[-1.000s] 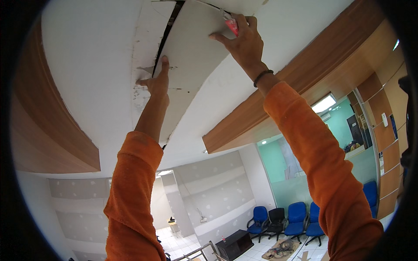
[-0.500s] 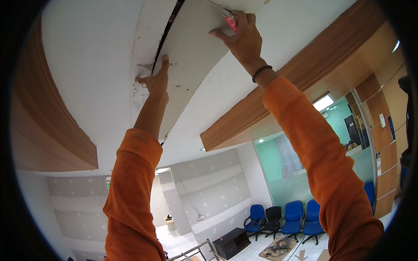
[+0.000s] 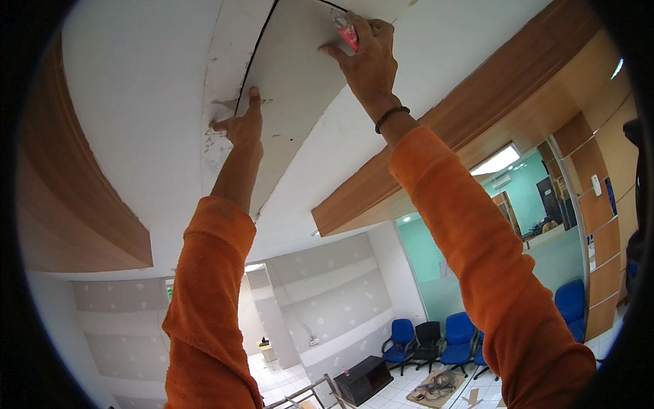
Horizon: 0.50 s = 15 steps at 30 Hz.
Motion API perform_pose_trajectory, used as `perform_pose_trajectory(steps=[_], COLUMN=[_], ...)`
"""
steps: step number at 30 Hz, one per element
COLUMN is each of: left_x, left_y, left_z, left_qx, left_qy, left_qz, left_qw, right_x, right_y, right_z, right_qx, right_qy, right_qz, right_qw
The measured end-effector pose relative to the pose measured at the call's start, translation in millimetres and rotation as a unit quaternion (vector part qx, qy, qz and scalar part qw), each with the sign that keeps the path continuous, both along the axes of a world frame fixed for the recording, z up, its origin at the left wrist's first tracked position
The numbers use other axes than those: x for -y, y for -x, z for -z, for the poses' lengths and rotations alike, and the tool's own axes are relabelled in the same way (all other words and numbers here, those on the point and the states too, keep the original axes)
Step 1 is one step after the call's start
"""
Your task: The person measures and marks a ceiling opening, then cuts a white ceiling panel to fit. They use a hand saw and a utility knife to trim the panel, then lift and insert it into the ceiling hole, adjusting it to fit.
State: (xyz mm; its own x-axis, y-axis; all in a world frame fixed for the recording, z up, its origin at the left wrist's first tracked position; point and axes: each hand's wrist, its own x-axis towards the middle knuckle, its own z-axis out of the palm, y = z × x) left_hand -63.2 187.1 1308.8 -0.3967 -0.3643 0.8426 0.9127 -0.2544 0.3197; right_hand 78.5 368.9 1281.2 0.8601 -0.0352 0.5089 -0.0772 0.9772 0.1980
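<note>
Right hand (image 3: 368, 65) grip stays closed on red tool (image 3: 349, 35); left hand (image 3: 240, 126), open, still presses ceiling panel (image 3: 293, 88).

Office room, still being built. My arms in orange sleeves reach up to white ceiling board (image 3: 300, 82), loose along dark gap. Plain grey wall boards (image 3: 327, 300) with white patch dots, no paint. Wood trim (image 3: 436, 129) runs along ceiling. Blue office chairs (image 3: 443, 337) in row on white tile floor (image 3: 402, 385). Glass wall (image 3: 545, 232) shows teal room behind. Long ceiling light (image 3: 496, 161) on.
</note>
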Motion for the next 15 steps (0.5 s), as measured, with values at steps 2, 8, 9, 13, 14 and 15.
perform_pose_trajectory(steps=[2, 8, 9, 13, 14, 15], left_x=[-1, -2, -2, 0, 1, 2], left_y=[3, 12, 12, 10, 9, 7], left_z=[-3, -12, -13, -16, -16, -16], left_qx=[-0.003, -0.006, -0.01, 0.012, 0.007, 0.002], left_qy=[-0.005, -0.01, -0.012, 0.0, 0.003, 0.005], left_qz=[0.004, 0.023, 0.022, 0.011, 0.01, 0.009], left_qw=[1.0, 1.0, 1.0, 1.0, 1.0, 1.0], right_x=[4, 11, 10, 9, 8, 8], right_y=[2, -1, -3, -9, -10, -10], right_z=[0, 1, 2, 3, 3, 2], right_qx=[-0.053, -0.036, -0.027, 0.007, 0.025, 0.043], right_qy=[-0.018, -0.042, -0.053, -0.054, -0.053, -0.052], right_qz=[0.004, -0.014, -0.025, -0.041, -0.053, -0.065], right_qw=[0.998, 0.998, 0.998, 0.998, 0.997, 0.996])
